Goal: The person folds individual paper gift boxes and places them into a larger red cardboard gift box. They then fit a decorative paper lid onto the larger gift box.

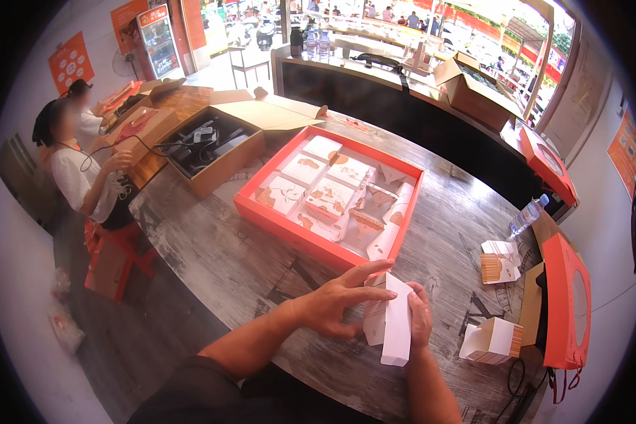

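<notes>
Over the table's near edge, my right hand (421, 318) grips a small white folded-card carton (397, 323) along its right side. My left hand (331, 305) has its fingers spread, with one fingertip resting on the carton's upper part and the thumb lower down by its left side. Just beyond my hands lies a shallow red gift box (291, 246). Inside it are several white cartons with gold print (331, 199), standing in rows. Down its right side are open-topped white card compartments (363, 225).
At right on the grey wood-patterned table (206, 254) are a flattened printed carton (501, 262), an open carton (492, 340), a water bottle (529, 214) and a red gift bag (564, 302). Behind left sits a cardboard box of electronics (212, 140). Two people (82, 164) work at the left.
</notes>
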The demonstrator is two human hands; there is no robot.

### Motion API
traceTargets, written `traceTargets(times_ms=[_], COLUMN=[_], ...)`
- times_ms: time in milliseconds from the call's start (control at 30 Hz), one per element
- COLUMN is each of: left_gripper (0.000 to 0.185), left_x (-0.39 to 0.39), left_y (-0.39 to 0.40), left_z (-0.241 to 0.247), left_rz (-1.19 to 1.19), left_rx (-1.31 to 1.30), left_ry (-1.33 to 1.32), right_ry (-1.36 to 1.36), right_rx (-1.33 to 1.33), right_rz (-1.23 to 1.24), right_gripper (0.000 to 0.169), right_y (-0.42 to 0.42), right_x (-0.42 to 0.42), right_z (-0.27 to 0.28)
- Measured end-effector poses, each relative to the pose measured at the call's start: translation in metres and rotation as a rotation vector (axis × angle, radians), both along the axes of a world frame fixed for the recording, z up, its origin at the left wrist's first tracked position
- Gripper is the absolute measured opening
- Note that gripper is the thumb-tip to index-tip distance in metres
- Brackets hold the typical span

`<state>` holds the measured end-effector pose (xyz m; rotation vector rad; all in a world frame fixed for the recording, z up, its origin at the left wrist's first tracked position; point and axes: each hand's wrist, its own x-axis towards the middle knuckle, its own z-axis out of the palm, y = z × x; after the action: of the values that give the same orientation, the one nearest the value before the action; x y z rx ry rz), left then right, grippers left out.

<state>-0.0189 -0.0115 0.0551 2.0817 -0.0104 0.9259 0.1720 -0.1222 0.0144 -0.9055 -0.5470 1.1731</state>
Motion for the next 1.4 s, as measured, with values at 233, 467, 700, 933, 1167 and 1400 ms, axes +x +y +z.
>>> traceTargets(times_ms=[233,467,700,933,1167,1400], left_gripper=[0.074,0.059,0.056,0.027,0.023,0.024], left_x=[-0.003,-0.004,0.001,0.005,0.005,0.008], left_y=[0.005,0.005,-0.003,0.004,0.000,-0.003], left_z=[0.000,-0.019,-0.015,-0.023,-0.029,-0.029], left_rz=[0.132,0.388,0.278,0.225,0.228,0.226], left_rx=[0.060,-0.370,-0.365,-0.140,-0.225,-0.255], left_ry=[0.006,0.003,0.040,-0.012,0.050,0.045], right_ry=[0.030,-0.436,-0.470,-0.558,-0.647,-0.715], right_rx=[0.060,0.413,0.338,0.399,0.364,0.288], right_rz=[0.032,-0.070,-0.062,-0.059,-0.012,-0.038], right_gripper=[0.044,0.065,0.062,0.051,0.027,0.010], right_y=[0.002,0.002,-0.007,-0.004,-0.005,-0.007], right_x=[0.003,-0.003,-0.012,-0.008,-0.010,-0.011], right_z=[-0.011,-0.022,-0.010,-0.016,-0.004,0.002])
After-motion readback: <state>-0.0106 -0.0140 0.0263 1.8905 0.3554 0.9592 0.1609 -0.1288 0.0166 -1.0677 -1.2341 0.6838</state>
